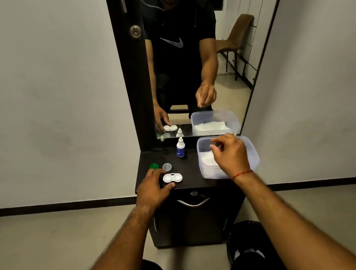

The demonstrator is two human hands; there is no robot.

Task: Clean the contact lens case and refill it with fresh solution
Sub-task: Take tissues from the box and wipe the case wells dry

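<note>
Your left hand (154,188) rests spread and empty on the worktop (191,181), thumb just beside the open contact lens case (172,178); a nudge could slide it off the front edge. Beyond lie its green cap (154,166) and clear cap (167,166). Your right hand (231,153), fingertips pinched over the plastic tub (253,161), may hold something; I cannot tell. Reaching across could topple the solution bottle (180,148).

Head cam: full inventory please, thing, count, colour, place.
lens case: 1, white, both wells open, cabinet front
green cap: 1, rear left of case
clear cap: 1, behind case
solution bottle: 1, white and blue, upright by mirror
plastic tub: 1, translucent, white tissue inside, cabinet right
cabinet: 1, black
mirror: 1, behind cabinet
left hand: beside case
right hand: over tub, fingers pinched
</note>
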